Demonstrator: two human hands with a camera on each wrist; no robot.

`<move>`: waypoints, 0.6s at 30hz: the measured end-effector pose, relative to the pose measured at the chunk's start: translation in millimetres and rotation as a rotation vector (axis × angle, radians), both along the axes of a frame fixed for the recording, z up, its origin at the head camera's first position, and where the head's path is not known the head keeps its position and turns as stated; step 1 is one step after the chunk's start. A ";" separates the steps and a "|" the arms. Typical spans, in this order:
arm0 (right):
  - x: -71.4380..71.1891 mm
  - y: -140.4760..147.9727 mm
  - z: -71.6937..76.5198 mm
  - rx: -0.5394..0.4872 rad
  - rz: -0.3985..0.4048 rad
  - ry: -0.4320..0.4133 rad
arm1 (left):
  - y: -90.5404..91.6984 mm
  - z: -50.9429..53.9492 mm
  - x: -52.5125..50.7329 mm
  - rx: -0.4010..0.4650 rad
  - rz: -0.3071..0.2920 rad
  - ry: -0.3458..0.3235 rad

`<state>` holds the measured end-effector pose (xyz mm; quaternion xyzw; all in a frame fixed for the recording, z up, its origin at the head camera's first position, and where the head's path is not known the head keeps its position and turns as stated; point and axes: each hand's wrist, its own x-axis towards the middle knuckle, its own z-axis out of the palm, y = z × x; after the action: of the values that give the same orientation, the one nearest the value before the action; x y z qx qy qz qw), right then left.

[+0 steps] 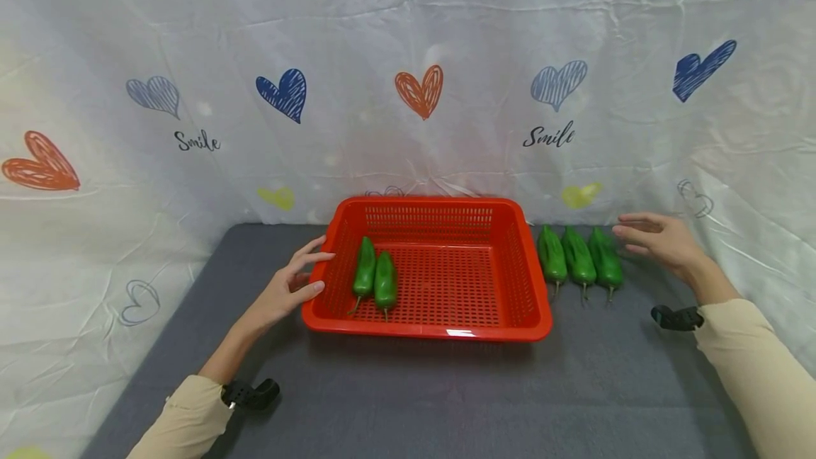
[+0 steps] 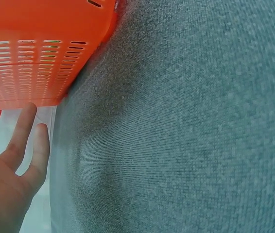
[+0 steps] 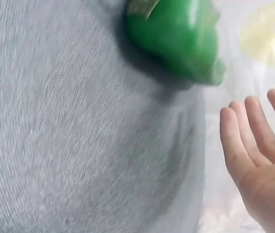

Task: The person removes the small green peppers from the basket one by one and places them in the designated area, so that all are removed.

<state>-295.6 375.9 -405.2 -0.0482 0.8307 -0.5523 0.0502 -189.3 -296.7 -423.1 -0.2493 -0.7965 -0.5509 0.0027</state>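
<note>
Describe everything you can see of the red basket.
The basket is rectangular, glossy and plastic-looking, with a smooth solid rim, slotted walls and a perforated floor. It stands upright on the grey table, open side up, a long side facing the person. Two green peppers lie inside on its floor, towards the left end. The left hand is at its left rim, fingers apparently touching it.

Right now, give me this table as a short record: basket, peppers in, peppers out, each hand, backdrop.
basket: red slotted plastic basket on gray fabric surface
peppers in: two green peppers, toward the left end
peppers out: three green peppers, in a row right of the basket
left hand: at the basket's left rim
right hand: empty, beside the rightmost pepper
backdrop: white heart-print cloth
</note>
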 end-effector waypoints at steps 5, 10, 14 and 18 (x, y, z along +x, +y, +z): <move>6.6 -8.5 11.4 -0.051 -0.024 0.023 | -0.1 -1.3 -0.4 0.010 -0.004 -0.002; 12.4 -18.5 22.9 -0.142 0.002 0.033 | -0.3 -1.4 -0.6 0.004 -0.011 0.023; 15.3 -30.2 30.8 -0.171 0.030 0.048 | 0.0 -1.2 -0.7 0.004 -0.013 0.030; 17.1 -42.6 35.5 -0.172 0.042 0.070 | 0.1 -1.6 -1.0 0.005 -0.001 0.014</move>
<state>-278.5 333.3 -369.7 -0.0889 0.7803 -0.6184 0.0286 -190.3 -296.6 -424.8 -0.2536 -0.7950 -0.5510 0.0087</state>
